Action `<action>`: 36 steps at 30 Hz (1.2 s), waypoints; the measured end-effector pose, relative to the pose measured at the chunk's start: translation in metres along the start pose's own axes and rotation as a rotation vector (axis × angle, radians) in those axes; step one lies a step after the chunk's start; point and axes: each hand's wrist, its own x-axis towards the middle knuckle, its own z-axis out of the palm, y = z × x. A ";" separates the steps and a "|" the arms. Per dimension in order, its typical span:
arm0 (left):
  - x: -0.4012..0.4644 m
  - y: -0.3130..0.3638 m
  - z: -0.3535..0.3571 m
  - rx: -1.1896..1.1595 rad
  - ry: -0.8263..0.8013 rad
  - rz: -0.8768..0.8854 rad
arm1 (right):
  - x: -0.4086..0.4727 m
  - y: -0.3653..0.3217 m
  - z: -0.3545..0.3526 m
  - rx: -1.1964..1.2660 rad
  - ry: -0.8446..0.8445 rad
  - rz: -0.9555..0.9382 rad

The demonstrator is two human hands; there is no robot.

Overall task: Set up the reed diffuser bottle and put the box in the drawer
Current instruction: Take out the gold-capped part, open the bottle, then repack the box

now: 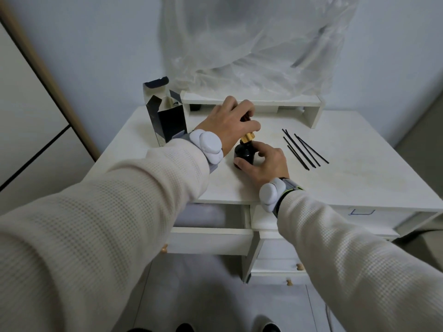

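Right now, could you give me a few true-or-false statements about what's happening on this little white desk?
1. The right hand holds the dark bottle on the desk. True.
2. The black reeds already stand in the bottle. False: they lie flat on the desk, right of it.
3. The box stands open at the desk's back left. True.
4. The left hand rests on the box. False: it grips the bottle's gold top.
5. A drawer below is pulled open. True.

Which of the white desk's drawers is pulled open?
The upper-left white drawer, directly below the desk top with a wooden knob at its left end, is pulled out. The smaller drawers lower right sit pushed in.
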 end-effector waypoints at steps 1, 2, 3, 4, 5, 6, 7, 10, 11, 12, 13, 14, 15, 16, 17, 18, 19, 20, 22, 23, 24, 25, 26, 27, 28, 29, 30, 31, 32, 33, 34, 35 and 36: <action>0.000 0.000 0.000 0.001 0.004 -0.001 | 0.000 0.000 0.000 0.009 0.002 0.001; 0.001 0.000 0.001 0.002 0.008 0.001 | 0.000 0.000 0.001 0.015 0.005 0.003; 0.001 0.000 0.001 0.003 0.011 0.005 | 0.000 0.000 0.001 0.021 0.010 0.003; 0.001 0.000 0.002 0.003 0.013 0.006 | 0.001 0.000 0.001 0.027 0.013 0.001; 0.001 0.000 0.002 0.001 0.015 0.007 | 0.001 0.000 0.002 0.031 0.015 0.003; 0.001 0.000 0.002 0.000 0.017 0.008 | 0.001 0.000 0.001 0.030 0.016 0.003; 0.001 0.000 0.002 0.001 0.016 0.008 | 0.001 0.000 0.001 0.028 0.018 0.003; 0.000 0.000 0.002 0.009 0.025 0.013 | 0.001 0.000 0.001 0.029 0.013 0.004; 0.000 0.000 0.003 0.016 0.029 0.015 | 0.000 0.000 0.001 0.030 0.014 0.000; 0.000 0.000 0.003 0.023 0.031 0.014 | 0.001 0.001 0.002 0.035 0.018 -0.005; 0.000 0.000 0.004 0.026 0.033 0.014 | 0.001 0.001 0.001 0.040 0.020 -0.007; 0.000 0.000 0.004 0.027 0.032 0.015 | 0.001 0.001 0.001 0.041 0.019 -0.007; 0.000 0.001 0.002 0.026 0.029 0.017 | 0.001 0.001 0.001 0.039 0.015 -0.002; -0.001 0.001 0.001 0.027 0.025 0.021 | 0.000 0.000 0.001 0.035 0.012 0.001; -0.001 0.001 0.000 0.029 0.023 0.027 | 0.000 0.000 0.000 0.034 0.012 0.000; -0.001 0.001 0.000 0.026 0.024 0.026 | -0.001 0.000 0.000 0.032 0.013 -0.006; -0.001 0.001 0.001 0.019 0.031 0.015 | -0.002 0.000 -0.001 0.032 0.008 -0.011; -0.001 0.000 0.002 0.018 0.039 -0.009 | -0.002 -0.001 -0.001 0.034 0.000 -0.014; -0.004 0.000 0.004 -0.008 0.046 -0.086 | -0.002 -0.001 -0.002 0.026 -0.015 -0.014; -0.005 -0.001 0.004 -0.034 0.023 -0.137 | -0.002 -0.002 -0.002 0.020 -0.016 -0.014; -0.007 -0.001 0.001 -0.076 -0.010 -0.197 | -0.002 -0.001 -0.002 0.019 -0.017 -0.014; -0.008 -0.001 -0.004 -0.125 -0.035 -0.261 | -0.002 -0.001 -0.002 0.019 -0.023 -0.009; -0.008 -0.001 -0.011 -0.173 -0.052 -0.322 | -0.002 -0.002 -0.002 0.021 -0.033 0.005; -0.007 -0.001 -0.018 -0.218 -0.048 -0.380 | -0.001 -0.003 -0.002 0.027 -0.044 0.026; -0.007 -0.001 -0.027 -0.266 -0.031 -0.439 | 0.000 -0.005 -0.001 0.040 -0.048 0.047; -0.005 0.000 -0.036 -0.335 -0.008 -0.507 | -0.001 -0.006 -0.002 0.058 -0.035 0.067; -0.006 -0.003 -0.047 -0.425 0.030 -0.582 | 0.000 -0.011 -0.001 0.075 0.004 0.068; -0.006 -0.005 -0.057 -0.539 0.073 -0.642 | -0.002 -0.014 -0.003 0.086 0.070 0.066; -0.006 -0.008 -0.067 -0.654 0.114 -0.692 | -0.002 -0.017 -0.007 0.097 0.159 0.049; -0.007 -0.013 -0.080 -0.743 0.147 -0.725 | -0.001 -0.023 -0.011 0.113 0.249 0.010; -0.009 -0.019 -0.094 -0.803 0.171 -0.737 | -0.001 -0.031 -0.017 0.131 0.320 -0.036; -0.009 -0.023 -0.107 -0.843 0.192 -0.737 | -0.001 -0.040 -0.025 0.153 0.360 -0.079; -0.011 -0.030 -0.122 -0.877 0.216 -0.738 | 0.000 -0.055 -0.031 0.179 0.366 -0.125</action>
